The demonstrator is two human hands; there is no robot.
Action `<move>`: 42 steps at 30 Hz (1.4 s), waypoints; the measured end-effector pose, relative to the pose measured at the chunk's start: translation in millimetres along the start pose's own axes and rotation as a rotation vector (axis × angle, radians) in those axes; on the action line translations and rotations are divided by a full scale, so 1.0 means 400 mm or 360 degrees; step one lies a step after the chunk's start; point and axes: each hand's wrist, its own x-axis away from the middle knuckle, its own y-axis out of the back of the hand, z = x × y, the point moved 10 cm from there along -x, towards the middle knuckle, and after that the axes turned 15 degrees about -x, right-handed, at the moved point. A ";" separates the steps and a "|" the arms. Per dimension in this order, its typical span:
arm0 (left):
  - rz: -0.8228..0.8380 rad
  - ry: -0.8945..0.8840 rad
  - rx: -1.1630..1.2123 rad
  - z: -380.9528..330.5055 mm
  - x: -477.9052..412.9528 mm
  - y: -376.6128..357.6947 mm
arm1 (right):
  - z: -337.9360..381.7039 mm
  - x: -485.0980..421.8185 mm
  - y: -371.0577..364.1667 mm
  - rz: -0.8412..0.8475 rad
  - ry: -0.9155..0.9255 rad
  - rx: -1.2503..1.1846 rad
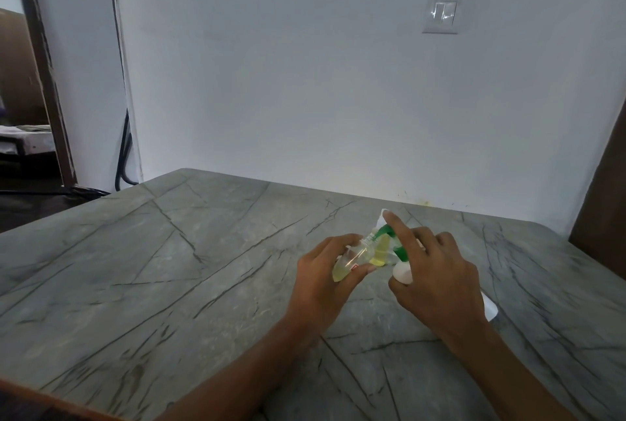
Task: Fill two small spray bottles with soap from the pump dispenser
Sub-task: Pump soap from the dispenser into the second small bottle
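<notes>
My left hand point(320, 276) grips a small clear spray bottle point(350, 259), tilted with its open neck up and to the right and pale yellow liquid in its lower end. My right hand point(437, 280) wraps the white pump dispenser point(403, 274), whose lower end shows behind the wrist. My index finger lies on the green pump head point(389, 237), and the nozzle meets the tilted bottle's neck. A second small bottle point(381, 251) with yellow liquid stands on the table just behind, between my hands.
The grey marble-patterned table point(203, 268) reaches the white wall at the back. A dark wooden panel point(606, 217) stands at the right edge. A doorway and a black cable point(123, 153) are at the far left. A light switch point(442, 14) sits high on the wall.
</notes>
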 end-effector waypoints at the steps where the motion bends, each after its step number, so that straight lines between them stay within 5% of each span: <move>1: 0.0002 -0.0002 0.0000 -0.002 -0.001 0.000 | 0.001 0.000 0.004 -0.0011 0.0006 0.0003; 42: -0.0004 -0.0022 0.0039 -0.012 0.004 -0.001 | 0.002 0.005 0.007 -0.0082 0.0012 -0.0076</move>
